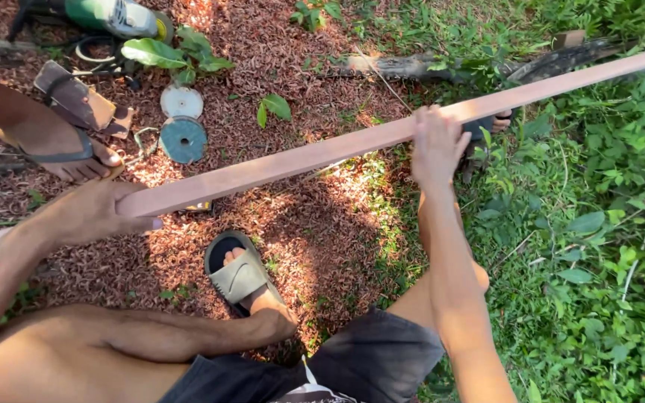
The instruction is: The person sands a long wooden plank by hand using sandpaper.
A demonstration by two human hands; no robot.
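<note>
Outdoors, a person holds a long plank [322, 153] level over mulch. The left hand [91, 213] wraps it near one end; the right hand [436, 145] curls over its middle. Its long free end could likely sag or swing, twisting both grips loose.

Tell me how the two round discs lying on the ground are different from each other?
The white round disc is pale and a little smaller; the teal round disc is blue-green and a little bigger. The white disc lies farther from the long reddish wooden plank, next to the broad green leaves; the teal disc lies closer to the plank. Both lie flat on the reddish-brown wood chips, side by side, each with a small centre hole.
</note>
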